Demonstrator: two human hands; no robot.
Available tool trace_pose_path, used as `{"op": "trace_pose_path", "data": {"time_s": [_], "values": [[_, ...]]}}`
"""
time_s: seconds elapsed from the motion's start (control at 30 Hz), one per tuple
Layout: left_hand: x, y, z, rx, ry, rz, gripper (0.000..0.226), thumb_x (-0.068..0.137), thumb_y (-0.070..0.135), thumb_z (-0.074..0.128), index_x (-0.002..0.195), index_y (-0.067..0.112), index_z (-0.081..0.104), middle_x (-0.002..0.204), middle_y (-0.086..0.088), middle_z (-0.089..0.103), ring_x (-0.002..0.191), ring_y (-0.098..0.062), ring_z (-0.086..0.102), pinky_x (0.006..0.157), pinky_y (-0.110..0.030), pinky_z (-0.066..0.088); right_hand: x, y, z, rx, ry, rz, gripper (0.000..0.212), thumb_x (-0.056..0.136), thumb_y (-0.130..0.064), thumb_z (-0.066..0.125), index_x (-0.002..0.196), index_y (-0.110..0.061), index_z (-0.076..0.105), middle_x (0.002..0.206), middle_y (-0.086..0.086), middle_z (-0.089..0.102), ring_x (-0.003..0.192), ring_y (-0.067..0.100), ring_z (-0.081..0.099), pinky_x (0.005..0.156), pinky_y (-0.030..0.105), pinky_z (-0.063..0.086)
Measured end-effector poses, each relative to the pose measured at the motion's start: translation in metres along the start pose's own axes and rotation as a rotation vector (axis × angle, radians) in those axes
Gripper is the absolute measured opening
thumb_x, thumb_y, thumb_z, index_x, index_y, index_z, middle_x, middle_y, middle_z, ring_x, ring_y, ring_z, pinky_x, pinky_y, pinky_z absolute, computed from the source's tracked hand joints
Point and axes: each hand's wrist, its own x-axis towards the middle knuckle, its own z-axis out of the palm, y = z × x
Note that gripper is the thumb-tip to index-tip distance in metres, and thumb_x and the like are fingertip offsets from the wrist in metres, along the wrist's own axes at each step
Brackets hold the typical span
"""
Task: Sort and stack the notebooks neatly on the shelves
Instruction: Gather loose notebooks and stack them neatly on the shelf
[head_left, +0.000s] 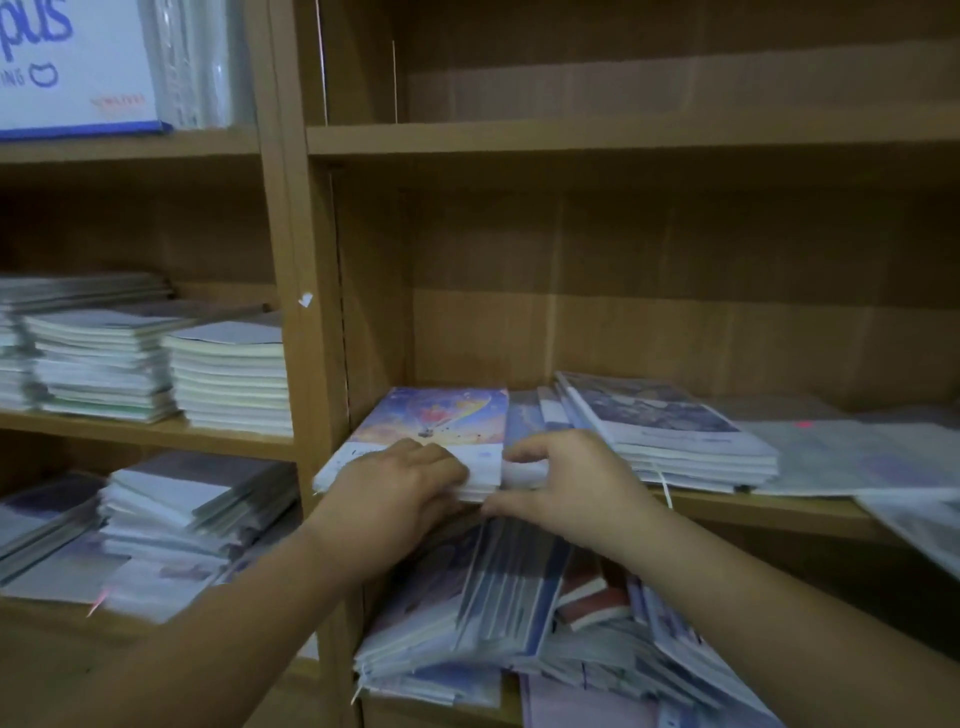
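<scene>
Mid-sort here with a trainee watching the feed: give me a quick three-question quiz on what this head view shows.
1. True or false: the left hand and the right hand both grip the front edge of the balloon-cover stack.
2. Multiple choice: the fanned-out pile lies A) on the lower shelf, beneath the hands, B) on the shelf above them, C) on top of the balloon-cover stack.
3. Fill in: the dark-cover stack lies to the ___ of the balloon-cover stack.
Key: 1 true; 2 A; 3 right.
</scene>
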Motion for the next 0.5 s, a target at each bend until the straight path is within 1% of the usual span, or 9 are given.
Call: {"op": "trace_pose_path", "data": {"time_s": [0.07, 0.1, 0.17, 0.23, 0.27, 0.33, 0.4, 0.47, 0.5], "values": [[0.004, -0.007, -0.002, 0.013, -0.064, -0.102, 0.03, 0.094, 0.05, 0.043, 0.113, 0.036, 0.061, 0.109, 0.012, 0.067, 0.104, -0.018, 0.064, 0.078, -0.04, 0.055, -0.019, 0.026, -0.028, -0.155, 0.228, -0.129, 0.043, 0.074, -0.066, 0.072, 0.101, -0.033, 0.076, 0.098, -0.02, 0.068, 0.1, 0.008, 0.063, 0.081, 0.031, 0.052], [0.005, -0.006, -0.006, 0.007, -0.092, -0.164, 0.028, 0.093, 0.048, 0.048, 0.114, 0.036, 0.061, 0.112, 0.013, 0.066, 0.108, -0.018, 0.063, 0.082, -0.04, 0.054, -0.025, 0.042, -0.043, -0.234, 0.317, -0.18, 0.036, 0.078, -0.061, 0.074, 0.1, -0.033, 0.075, 0.096, -0.019, 0.066, 0.099, 0.013, 0.061, 0.079, 0.03, 0.049], [0.014, 0.009, -0.017, -0.01, -0.17, -0.229, 0.034, 0.087, 0.045, 0.059, 0.118, 0.032, 0.063, 0.122, 0.008, 0.063, 0.117, -0.02, 0.059, 0.092, -0.038, 0.052, -0.026, 0.074, -0.065, -0.344, 0.288, -0.17, 0.056, 0.074, -0.063, 0.077, 0.121, -0.033, 0.07, 0.117, -0.012, 0.064, 0.114, 0.02, 0.056, 0.088, 0.028, 0.043], [0.032, 0.036, -0.025, -0.097, -0.165, -0.189, 0.047, 0.082, 0.048, 0.064, 0.124, 0.026, 0.065, 0.132, 0.003, 0.059, 0.127, -0.022, 0.053, 0.102, -0.035, 0.047, -0.022, 0.098, -0.073, -0.306, 0.07, -0.055, 0.09, 0.068, -0.071, 0.076, 0.146, -0.035, 0.051, 0.147, -0.009, 0.05, 0.137, 0.017, 0.043, 0.109, 0.029, 0.037], [0.041, 0.048, -0.024, -0.176, -0.135, -0.177, 0.05, 0.082, 0.047, 0.067, 0.126, 0.024, 0.065, 0.134, 0.002, 0.058, 0.128, -0.021, 0.052, 0.103, -0.034, 0.046, -0.021, 0.107, -0.071, -0.26, -0.003, -0.027, 0.097, 0.069, -0.073, 0.076, 0.152, -0.034, 0.043, 0.155, -0.009, 0.043, 0.144, 0.014, 0.037, 0.116, 0.03, 0.033], [0.059, 0.065, -0.018, -0.135, -0.179, -0.159, 0.048, 0.081, 0.051, 0.07, 0.12, 0.023, 0.065, 0.128, 0.001, 0.061, 0.121, -0.023, 0.053, 0.099, -0.036, 0.048, -0.02, 0.119, -0.062, -0.274, -0.02, -0.024, 0.098, 0.073, -0.076, 0.069, 0.155, -0.035, 0.035, 0.161, -0.01, 0.035, 0.148, 0.012, 0.032, 0.121, 0.031, 0.028], [0.071, 0.072, -0.007, 0.136, -0.27, -0.133, 0.04, 0.085, 0.053, 0.065, 0.109, 0.021, 0.064, 0.117, -0.002, 0.063, 0.112, -0.025, 0.052, 0.087, -0.037, 0.048, -0.023, 0.124, -0.052, -0.392, 0.037, -0.05, 0.091, 0.08, -0.078, 0.059, 0.157, -0.041, 0.026, 0.163, -0.009, 0.032, 0.149, 0.015, 0.031, 0.121, 0.035, 0.028], [0.073, 0.073, -0.001, 0.267, -0.262, -0.129, 0.03, 0.093, 0.047, 0.059, 0.103, 0.019, 0.065, 0.111, -0.003, 0.063, 0.108, -0.026, 0.05, 0.076, -0.034, 0.038, -0.022, 0.127, -0.043, -0.509, 0.103, -0.085, 0.079, 0.088, -0.071, 0.055, 0.156, -0.041, 0.029, 0.158, -0.004, 0.04, 0.144, 0.022, 0.04, 0.116, 0.042, 0.035], [0.072, 0.071, 0.002, 0.29, -0.228, -0.111, 0.027, 0.095, 0.044, 0.058, 0.099, 0.018, 0.066, 0.107, -0.003, 0.063, 0.105, -0.026, 0.05, 0.072, -0.034, 0.035, -0.021, 0.128, -0.04, -0.541, 0.147, -0.109, 0.069, 0.091, -0.066, 0.055, 0.152, -0.04, 0.038, 0.151, -0.001, 0.05, 0.137, 0.025, 0.049, 0.11, 0.045, 0.042]]}}
